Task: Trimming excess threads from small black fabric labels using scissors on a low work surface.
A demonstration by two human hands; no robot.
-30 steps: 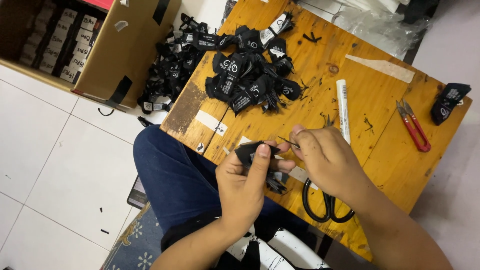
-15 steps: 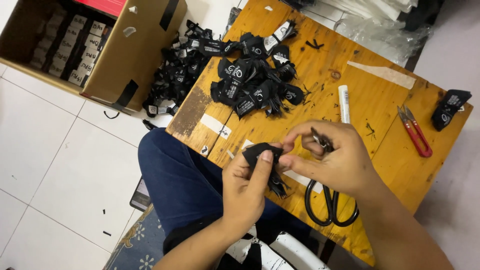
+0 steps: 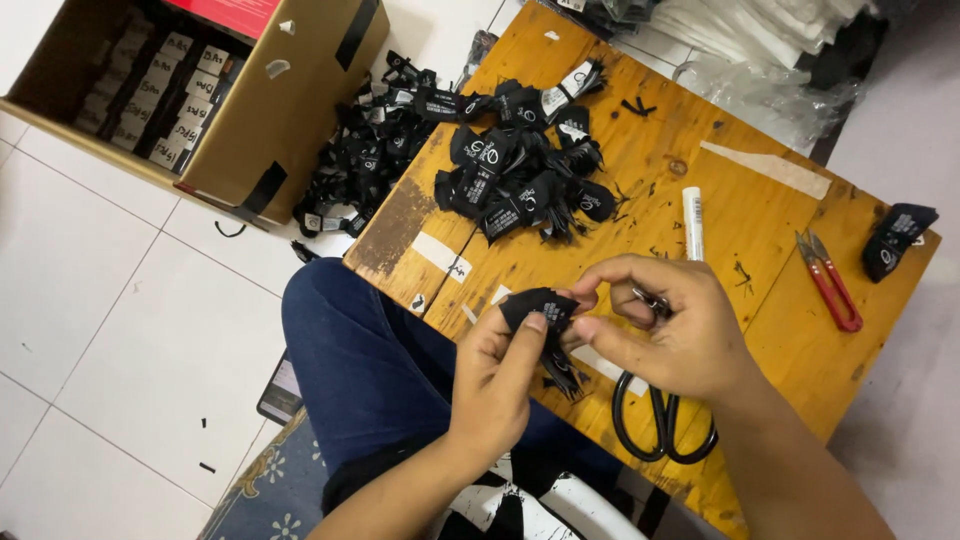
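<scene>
One cardboard box (image 3: 270,110) stands open on the white tiled floor at far left, its inside packed with rows of small bundles too many and too small to count. Just right of it, spilling from the floor up to the table's edge, lies one loose heap of black woven labels (image 3: 365,150), and a second heap (image 3: 520,170) sits on the wooden table (image 3: 760,230) itself; neither can be counted piece by piece. Two pale strips of tape show on the tabletop, one near the worn front corner and one toward the back right. Below the table's front edge, the left hand (image 3: 495,385) is closed in a pinch, thumb pressed on one black label (image 3: 535,308) held over the edge of the table, above a knee in dark blue trousers. The right hand (image 3: 670,330) meets it from the other side, fingertips closed on the same label's right end, with a small metal tool half hidden in its palm. One pair of black-handled scissors (image 3: 660,425) lies on the table under that wrist. One white tube (image 3: 692,222) lies behind the hands, then one red thread snipper (image 3: 830,280), and one single black label (image 3: 895,240) at the far right corner.
</scene>
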